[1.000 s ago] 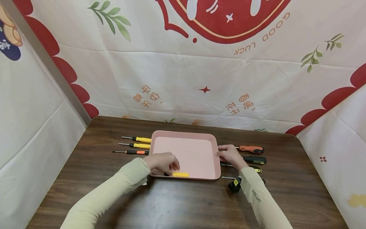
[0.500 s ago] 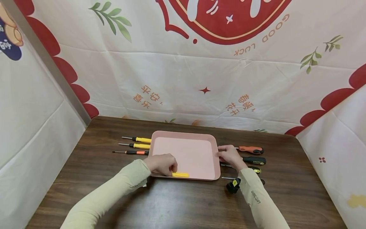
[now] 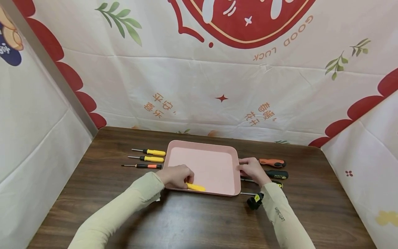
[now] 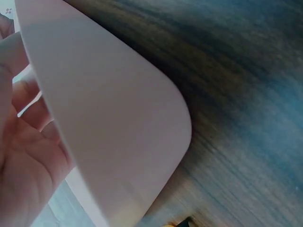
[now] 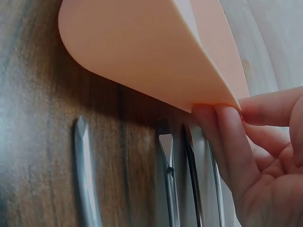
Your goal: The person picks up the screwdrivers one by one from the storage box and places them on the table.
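Note:
A pink tray (image 3: 202, 166) lies on the wooden table, its raised rim facing up. Inside its near left corner, my left hand (image 3: 178, 176) pinches a yellow-handled screwdriver (image 3: 196, 187); the shaft is hidden by the hand and the tray wall. In the left wrist view, the tray's outer wall (image 4: 109, 104) covers most of the left hand's (image 4: 35, 146) grasp. My right hand (image 3: 252, 169) pinches the tray's right rim between thumb and fingers, as the right wrist view shows with the hand (image 5: 265, 156) on the pink wall (image 5: 142, 52).
Left of the tray lie two yellow screwdrivers (image 3: 153, 159) and a black-and-orange one (image 3: 149, 166). To its right are an orange-handled screwdriver (image 3: 272, 162), a black-handled one (image 3: 278, 174) and others partly under the right arm. A black tape measure (image 3: 255, 201) sits by the right sleeve.
The left fingers have taken hold of the yellow screwdriver, whose handle now slants slightly. The tray has shifted a little to the right. My right hand stays on its rim.

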Demonstrator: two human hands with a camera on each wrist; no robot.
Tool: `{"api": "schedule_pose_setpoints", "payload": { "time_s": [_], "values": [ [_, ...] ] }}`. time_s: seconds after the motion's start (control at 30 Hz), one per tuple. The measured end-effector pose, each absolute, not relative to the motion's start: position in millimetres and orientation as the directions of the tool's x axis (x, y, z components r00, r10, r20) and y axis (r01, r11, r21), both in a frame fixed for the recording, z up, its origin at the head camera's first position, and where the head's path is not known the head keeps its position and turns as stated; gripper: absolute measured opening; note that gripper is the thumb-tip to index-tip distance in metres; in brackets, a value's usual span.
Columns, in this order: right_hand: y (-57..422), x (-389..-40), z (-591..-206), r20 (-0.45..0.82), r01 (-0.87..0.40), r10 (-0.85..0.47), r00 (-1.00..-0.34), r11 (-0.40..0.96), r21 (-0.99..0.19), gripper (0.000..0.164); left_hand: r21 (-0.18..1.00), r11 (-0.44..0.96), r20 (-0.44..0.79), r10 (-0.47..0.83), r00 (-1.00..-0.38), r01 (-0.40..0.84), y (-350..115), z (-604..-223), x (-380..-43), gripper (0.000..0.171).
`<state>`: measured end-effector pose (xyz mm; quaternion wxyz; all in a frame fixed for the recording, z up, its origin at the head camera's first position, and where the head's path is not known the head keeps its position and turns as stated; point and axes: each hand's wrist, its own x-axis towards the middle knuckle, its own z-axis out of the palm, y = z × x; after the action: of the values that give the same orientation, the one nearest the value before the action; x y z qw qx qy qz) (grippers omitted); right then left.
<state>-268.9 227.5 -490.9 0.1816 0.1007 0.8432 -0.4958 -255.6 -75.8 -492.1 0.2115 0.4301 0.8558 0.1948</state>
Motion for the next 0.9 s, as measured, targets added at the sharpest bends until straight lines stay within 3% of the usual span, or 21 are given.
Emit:
{"api": "schedule_pose_setpoints", "payload": {
  "time_s": [0.4,0.9],
  "values": [
    [228.0,-271.2,-489.2,-0.438,0.379,-0.011,-0.899,0.48,-0.791,0.039,0.661,0.419,0.004,0.828,-0.561,0.623,-81.7,-493.2,-267.8,0.012],
    [226.1,-271.0,-489.2,-0.419,0.371,0.01,-0.908,0.483,-0.793,0.038,0.688,0.41,0.11,0.757,-0.645,0.598,-92.2,-477.1,-278.9,0.016]
  ]
}}
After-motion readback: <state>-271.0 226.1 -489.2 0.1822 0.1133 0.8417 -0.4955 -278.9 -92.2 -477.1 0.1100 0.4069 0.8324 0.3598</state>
